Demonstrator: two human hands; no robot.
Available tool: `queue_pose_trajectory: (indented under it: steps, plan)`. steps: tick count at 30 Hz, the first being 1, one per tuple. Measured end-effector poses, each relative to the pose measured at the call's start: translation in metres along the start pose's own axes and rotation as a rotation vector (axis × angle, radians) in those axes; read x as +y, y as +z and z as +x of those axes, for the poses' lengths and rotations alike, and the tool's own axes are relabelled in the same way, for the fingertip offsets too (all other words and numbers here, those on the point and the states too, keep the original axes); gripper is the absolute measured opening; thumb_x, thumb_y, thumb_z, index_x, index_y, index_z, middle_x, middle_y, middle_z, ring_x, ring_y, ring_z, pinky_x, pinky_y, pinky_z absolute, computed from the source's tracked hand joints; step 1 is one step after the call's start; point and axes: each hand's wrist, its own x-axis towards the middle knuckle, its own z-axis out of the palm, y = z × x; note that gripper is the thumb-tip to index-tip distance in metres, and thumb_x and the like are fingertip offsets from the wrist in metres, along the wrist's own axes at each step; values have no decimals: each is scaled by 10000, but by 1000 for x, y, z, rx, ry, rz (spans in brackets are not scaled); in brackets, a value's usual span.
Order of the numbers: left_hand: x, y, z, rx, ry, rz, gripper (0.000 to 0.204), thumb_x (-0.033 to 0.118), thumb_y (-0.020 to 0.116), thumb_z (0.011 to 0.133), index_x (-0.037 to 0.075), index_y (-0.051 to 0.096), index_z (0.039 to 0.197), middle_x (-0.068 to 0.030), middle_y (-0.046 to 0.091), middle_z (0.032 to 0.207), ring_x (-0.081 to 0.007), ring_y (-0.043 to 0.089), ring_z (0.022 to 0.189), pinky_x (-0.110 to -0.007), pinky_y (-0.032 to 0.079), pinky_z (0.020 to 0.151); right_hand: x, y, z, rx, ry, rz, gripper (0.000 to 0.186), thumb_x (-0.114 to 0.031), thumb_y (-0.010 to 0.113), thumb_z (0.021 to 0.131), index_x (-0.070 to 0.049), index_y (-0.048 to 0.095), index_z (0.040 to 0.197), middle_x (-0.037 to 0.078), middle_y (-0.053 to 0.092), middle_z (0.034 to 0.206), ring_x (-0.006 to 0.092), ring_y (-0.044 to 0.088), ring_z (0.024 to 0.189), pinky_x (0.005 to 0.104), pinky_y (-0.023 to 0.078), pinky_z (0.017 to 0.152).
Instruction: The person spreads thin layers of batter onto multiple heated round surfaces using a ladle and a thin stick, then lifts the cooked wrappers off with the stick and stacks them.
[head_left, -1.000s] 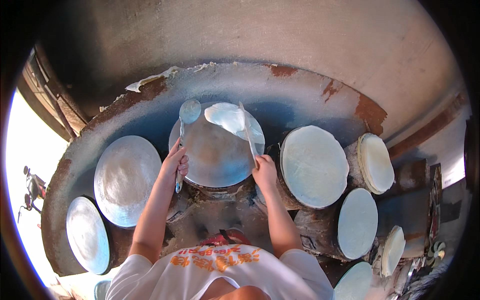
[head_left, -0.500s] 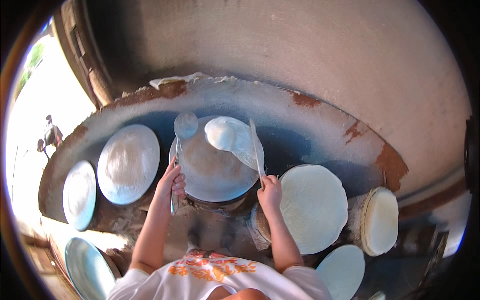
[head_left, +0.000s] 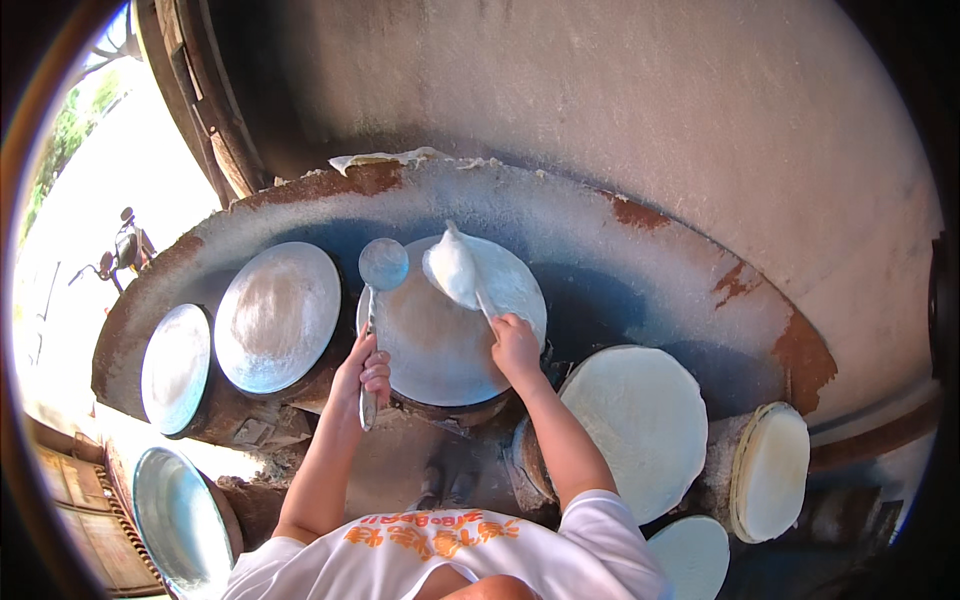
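My left hand (head_left: pixel 366 370) is closed around the handle of a ladle (head_left: pixel 384 264), whose round bowl hangs over the far left rim of the middle round griddle (head_left: pixel 430 350). A thin flat spatula (head_left: pixel 485 301) is gripped in my right hand (head_left: pixel 514 345), above the griddle's right side. Its blade lies against a mound of white batter (head_left: pixel 450 268) and is partly hidden by it. A thin whitish film of batter covers the griddle's right part; the left part looks greyish brown.
Two more round griddles (head_left: pixel 278 316) (head_left: pixel 175 368) stand to the left. A basin (head_left: pixel 185 525) sits at lower left. To the right lie a large pale flatbread round (head_left: pixel 638 430), a stack of rounds (head_left: pixel 775 470) and another pale round (head_left: pixel 692 562). A curved ledge (head_left: pixel 560 200) runs behind.
The spatula has swung left across the griddle, from beside the batter into it, and the mound has been drawn longer. The ladle stays raised by the rim. The whole view has shifted slightly.
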Motion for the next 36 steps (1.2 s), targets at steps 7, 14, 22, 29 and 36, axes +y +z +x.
queue_pose_trajectory:
  steps: [7,14,22,29,36]
  plan:
    - [3,14,-19,-56,-10,-69,325,248,452,985,376,470,1284,35,333,645,-40,309,435,-183,302,388,-7,14,3,-86,-142,267,292,-34,583,708,-78,681,979,85,621,984,308,566,934,397,477,818]
    - [2,51,-30,15,240,312,458,209,428,994,385,316,1402,12,352,657,-48,287,427,-171,275,372,33,-21,20,-8,-31,86,315,-22,614,671,-83,689,971,106,629,1017,304,575,976,378,477,855]
    - [6,49,-44,152,356,442,503,191,446,987,358,278,1431,5,344,646,-53,302,432,-180,268,370,15,-27,16,-234,-300,415,231,-15,570,701,-37,678,904,115,644,974,303,592,948,362,475,817]
    - [8,53,-31,274,482,602,540,164,472,972,304,262,1449,17,370,647,-47,321,447,-189,279,394,17,1,63,-275,-230,427,260,-31,601,654,-54,681,900,129,637,970,311,589,934,381,471,838]
    - [16,47,-42,282,488,651,581,142,499,954,305,251,1454,27,344,635,-39,312,444,-178,256,380,40,-40,42,-350,-99,525,300,-24,577,670,-67,675,950,114,642,938,294,608,919,353,481,814]
